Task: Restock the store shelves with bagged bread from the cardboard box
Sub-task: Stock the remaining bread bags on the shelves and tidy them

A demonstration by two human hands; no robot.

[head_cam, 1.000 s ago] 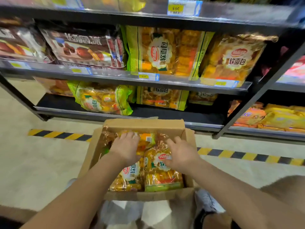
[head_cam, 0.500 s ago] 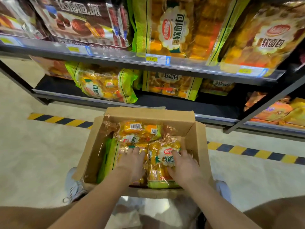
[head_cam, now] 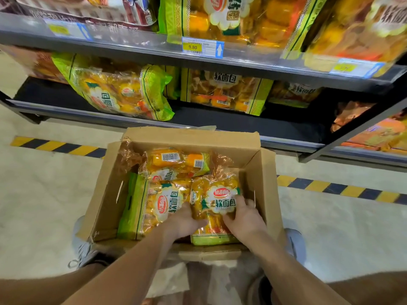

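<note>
Midway, I judge: the open brown cardboard box (head_cam: 259,172) holds several yellow-and-green plastic bread bags (head_cam: 163,205). Left hand (head_cam: 185,223) and right hand (head_cam: 244,216) clasp the near-right bag (head_cam: 218,194), at the box's 4 o'clock, not yet lifted. The black bottom shelf (head_cam: 220,122) at 12 o'clock shows gaps.

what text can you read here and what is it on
"9.80": price tag on the shelf rail.
"达利园", "软面包": right bag in the box.
"软面包": shelf bag on the bottom shelf.
Other price tags, barcodes: too blurred or small to read.
</note>
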